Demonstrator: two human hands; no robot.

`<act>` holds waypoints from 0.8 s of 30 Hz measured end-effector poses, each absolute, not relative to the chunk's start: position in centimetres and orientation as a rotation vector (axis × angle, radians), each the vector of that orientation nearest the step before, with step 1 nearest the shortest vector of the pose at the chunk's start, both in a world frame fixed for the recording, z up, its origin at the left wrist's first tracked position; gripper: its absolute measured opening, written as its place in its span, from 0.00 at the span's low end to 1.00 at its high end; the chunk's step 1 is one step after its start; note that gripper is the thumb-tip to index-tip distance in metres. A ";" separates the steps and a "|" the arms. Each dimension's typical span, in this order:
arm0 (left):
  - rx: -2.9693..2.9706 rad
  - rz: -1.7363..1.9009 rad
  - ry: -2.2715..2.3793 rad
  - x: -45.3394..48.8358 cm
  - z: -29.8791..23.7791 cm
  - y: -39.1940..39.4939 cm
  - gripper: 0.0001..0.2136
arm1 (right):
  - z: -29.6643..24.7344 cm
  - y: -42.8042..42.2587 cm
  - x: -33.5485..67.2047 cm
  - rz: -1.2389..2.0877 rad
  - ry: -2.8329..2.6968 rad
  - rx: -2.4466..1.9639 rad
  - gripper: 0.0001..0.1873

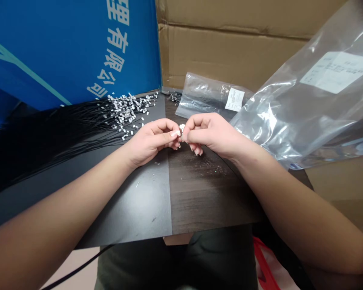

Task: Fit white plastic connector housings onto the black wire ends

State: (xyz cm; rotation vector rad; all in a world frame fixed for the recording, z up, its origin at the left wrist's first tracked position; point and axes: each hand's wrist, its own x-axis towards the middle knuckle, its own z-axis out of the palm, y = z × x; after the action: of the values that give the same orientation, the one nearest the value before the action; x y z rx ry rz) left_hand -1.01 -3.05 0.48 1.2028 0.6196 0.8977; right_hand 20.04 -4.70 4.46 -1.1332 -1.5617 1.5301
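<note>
Small white piece point(182, 127) between left hand point(153, 141) and right hand point(213, 131), above dark table point(211, 201)

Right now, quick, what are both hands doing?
Left hand: pinched closed, apparently holding a small white piece.
Right hand: pinched closed too, right beside it; can't tell what it's gripping.

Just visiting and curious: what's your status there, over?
Left hand, right hand: fingertips pinched at small white piece. Black wires heaped left. Clear bag right, not between hands.
</note>
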 end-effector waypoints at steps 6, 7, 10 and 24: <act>1.210 0.897 0.620 -1.0 0.5 -3.1 0.12 | 4.5 -4.7 20.0 1.532 -1.558 -1.133 0.04; 1.212 0.895 0.619 -1.0 0.5 -3.1 0.12 | 4.5 -4.7 20.0 1.532 -1.555 -1.133 0.04; 1.221 0.894 0.617 -1.0 0.5 -3.1 0.12 | 4.6 -4.7 20.0 1.538 -1.550 -1.136 0.04; 1.231 0.890 0.618 -1.0 0.6 -3.1 0.12 | 4.4 -4.8 20.1 1.546 -1.557 -1.142 0.04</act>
State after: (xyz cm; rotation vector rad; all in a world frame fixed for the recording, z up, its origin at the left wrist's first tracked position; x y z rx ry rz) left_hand -1.03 -3.11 0.57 1.2313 0.6179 0.8898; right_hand 20.13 -4.76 4.40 -1.1421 -1.5571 1.5465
